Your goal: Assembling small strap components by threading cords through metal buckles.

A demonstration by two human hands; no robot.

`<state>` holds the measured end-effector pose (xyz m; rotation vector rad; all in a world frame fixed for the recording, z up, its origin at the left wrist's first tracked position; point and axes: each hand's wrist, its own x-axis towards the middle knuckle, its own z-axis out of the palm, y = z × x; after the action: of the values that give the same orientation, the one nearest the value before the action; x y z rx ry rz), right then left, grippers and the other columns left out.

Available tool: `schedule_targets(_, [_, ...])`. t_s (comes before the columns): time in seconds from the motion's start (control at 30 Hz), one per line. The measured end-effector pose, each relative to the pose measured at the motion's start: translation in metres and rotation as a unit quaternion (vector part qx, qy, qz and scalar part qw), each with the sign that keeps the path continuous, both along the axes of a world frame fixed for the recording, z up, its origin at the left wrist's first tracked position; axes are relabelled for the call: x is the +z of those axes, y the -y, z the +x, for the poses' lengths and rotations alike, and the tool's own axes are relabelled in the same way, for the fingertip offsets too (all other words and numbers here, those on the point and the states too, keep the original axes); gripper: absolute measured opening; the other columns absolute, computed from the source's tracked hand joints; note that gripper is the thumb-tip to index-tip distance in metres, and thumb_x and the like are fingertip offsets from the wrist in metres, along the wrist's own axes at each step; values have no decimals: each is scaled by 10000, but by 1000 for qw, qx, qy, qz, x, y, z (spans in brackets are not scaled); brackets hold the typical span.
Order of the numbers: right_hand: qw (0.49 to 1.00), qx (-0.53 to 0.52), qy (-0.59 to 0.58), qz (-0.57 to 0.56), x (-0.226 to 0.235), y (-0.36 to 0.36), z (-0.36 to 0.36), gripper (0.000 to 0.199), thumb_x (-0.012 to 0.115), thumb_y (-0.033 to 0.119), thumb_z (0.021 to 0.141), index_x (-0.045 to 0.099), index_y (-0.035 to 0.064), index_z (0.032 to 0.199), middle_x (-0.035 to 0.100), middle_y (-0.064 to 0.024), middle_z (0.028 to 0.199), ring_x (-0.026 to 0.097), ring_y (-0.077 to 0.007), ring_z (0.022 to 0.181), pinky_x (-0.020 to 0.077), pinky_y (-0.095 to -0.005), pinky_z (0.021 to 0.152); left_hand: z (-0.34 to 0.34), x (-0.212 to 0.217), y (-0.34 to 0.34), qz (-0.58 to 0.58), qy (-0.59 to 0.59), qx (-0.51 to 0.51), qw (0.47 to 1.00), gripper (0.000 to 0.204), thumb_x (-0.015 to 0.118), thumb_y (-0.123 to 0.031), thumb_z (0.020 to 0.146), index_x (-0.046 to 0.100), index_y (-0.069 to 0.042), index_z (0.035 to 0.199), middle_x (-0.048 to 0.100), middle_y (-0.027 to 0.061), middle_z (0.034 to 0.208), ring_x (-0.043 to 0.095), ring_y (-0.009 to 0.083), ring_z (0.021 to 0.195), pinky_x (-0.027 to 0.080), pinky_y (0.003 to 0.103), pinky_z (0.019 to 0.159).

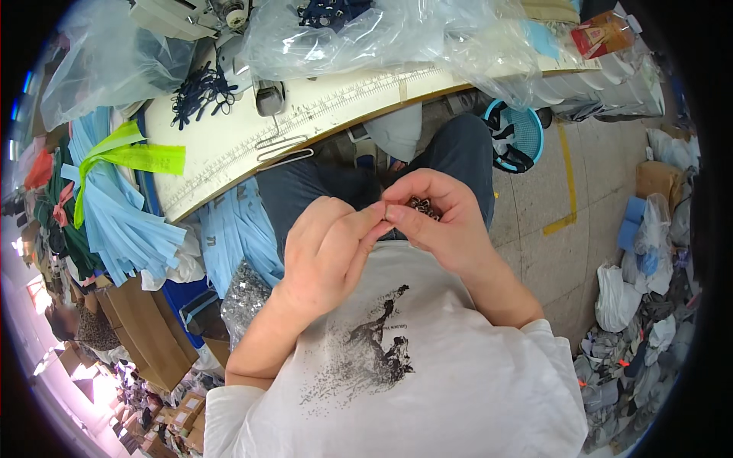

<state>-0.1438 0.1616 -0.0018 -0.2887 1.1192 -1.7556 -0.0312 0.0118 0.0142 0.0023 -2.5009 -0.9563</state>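
Note:
Both hands meet in front of my chest, over my lap. In the curled fingers of my right hand (441, 223) lies a small clump of shiny, dark metal pieces (422, 206); whether they are links, rings or loose parts cannot be made out. The thumb and forefinger of that hand also press together at the left hand's fingertips. My left hand (328, 248) is closed in a pinch there, touching the right. What sits in that pinch is too small and covered to name.
Ahead is a white worktable (336, 103) with printed ruler marks, a sewing machine (179, 17), dark blue cords (202, 93) and clear plastic bags (366, 42). Light blue strips (122, 206) and a bright green strip (126, 156) hang at left. A blue basket (527, 133) stands on the floor.

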Motion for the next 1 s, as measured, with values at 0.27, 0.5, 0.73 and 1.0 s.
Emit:
schedule_targets(0.27, [989,-54,-131,33,-6,1,1,116,647,-17,851,611,12,958,632,11,851,555,-12,737,444,-158,623,-8,5,4,-15,22,-21,999,279,761,-25,704,623,-13,946,583,93,766,557,251,647,449,324,559])
schedule_targets(0.5, [992,-101,-79,18,-4,2,-7,87,623,-8,867,577,15,936,629,-11,904,566,-38,816,461,-186,715,-5,2,4,105,25,7,994,251,732,14,743,580,-21,939,650,114,864,619,220,691,484,288,566])
schedule_targets(0.73, [996,-78,-54,-4,-2,2,-9,102,610,-7,879,557,21,962,622,-22,936,571,-64,860,466,-207,758,1,4,8,311,41,-35,949,236,717,88,722,617,-4,915,659,101,893,597,126,642,464,237,570])
schedule_targets(1.0, [987,-75,-137,-23,-5,2,-7,103,620,-13,873,570,32,951,613,-4,919,548,-34,792,446,-185,680,2,11,-4,474,125,99,866,246,695,69,791,645,28,1028,619,76,821,566,92,673,445,209,618])
